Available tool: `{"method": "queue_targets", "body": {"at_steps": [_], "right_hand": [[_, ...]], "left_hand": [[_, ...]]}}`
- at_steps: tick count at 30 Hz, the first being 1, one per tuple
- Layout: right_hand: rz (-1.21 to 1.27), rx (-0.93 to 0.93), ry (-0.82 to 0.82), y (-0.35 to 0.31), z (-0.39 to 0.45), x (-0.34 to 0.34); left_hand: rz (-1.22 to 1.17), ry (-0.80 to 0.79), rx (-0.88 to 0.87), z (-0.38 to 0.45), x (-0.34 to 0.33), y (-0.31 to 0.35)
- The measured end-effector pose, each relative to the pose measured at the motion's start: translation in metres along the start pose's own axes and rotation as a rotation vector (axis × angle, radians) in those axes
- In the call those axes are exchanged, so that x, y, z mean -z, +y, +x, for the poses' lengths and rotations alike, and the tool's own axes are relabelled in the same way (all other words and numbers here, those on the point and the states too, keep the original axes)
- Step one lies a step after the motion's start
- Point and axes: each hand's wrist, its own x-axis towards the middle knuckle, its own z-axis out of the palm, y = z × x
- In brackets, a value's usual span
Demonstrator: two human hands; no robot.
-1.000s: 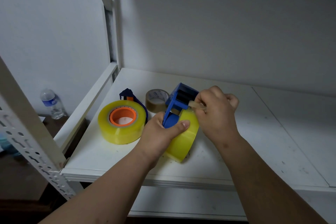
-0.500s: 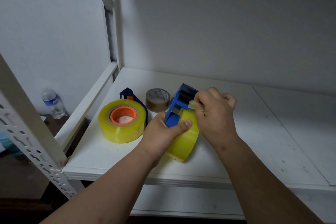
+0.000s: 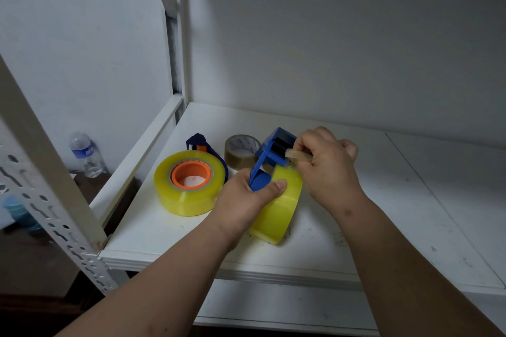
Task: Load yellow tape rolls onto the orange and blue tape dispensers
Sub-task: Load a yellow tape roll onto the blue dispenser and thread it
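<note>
A blue tape dispenser [image 3: 269,154] carries a yellow tape roll [image 3: 282,210] that stands on edge on the white shelf [image 3: 383,227]. My left hand [image 3: 246,200] grips the dispenser and the roll, thumb across the roll's top. My right hand [image 3: 328,169] pinches the tape's loose end [image 3: 297,155] beside the dispenser's black roller. To the left, a second yellow tape roll [image 3: 189,186] lies flat around the orange dispenser hub [image 3: 191,174], with a dark blue handle part [image 3: 198,141] sticking out behind it.
A brown tape roll [image 3: 241,149] stands behind the dispensers. White perforated shelf posts [image 3: 41,172] rise at the left. Below the shelf on the left stands a water bottle [image 3: 86,154]. A white wall closes the back of the shelf.
My right hand has shifted the loose tape end slightly along the blue dispenser's head. The left hand and both rolls stay where they were.
</note>
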Motion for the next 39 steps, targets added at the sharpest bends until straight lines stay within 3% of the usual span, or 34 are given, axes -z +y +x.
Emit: {"method": "queue_targets", "body": {"at_steps": [5,20,31,39], "right_hand": [[-0.013,0.006,-0.030,0.002,0.001,0.006],[-0.025,-0.085,-0.197,0.006,0.007,0.020],[-0.126,-0.160,-0.023,0.002,0.000,0.006],[-0.224,-0.139,-0.015,-0.001,-0.003,0.008]], "left_hand": [[-0.078,-0.080,0.037,0.004,0.000,-0.004],[-0.115,-0.095,0.042,0.008,-0.006,-0.004],[-0.085,-0.088,0.054,0.005,-0.005,-0.001],[0.017,-0.067,0.030,0.002,-0.003,0.004]]}}
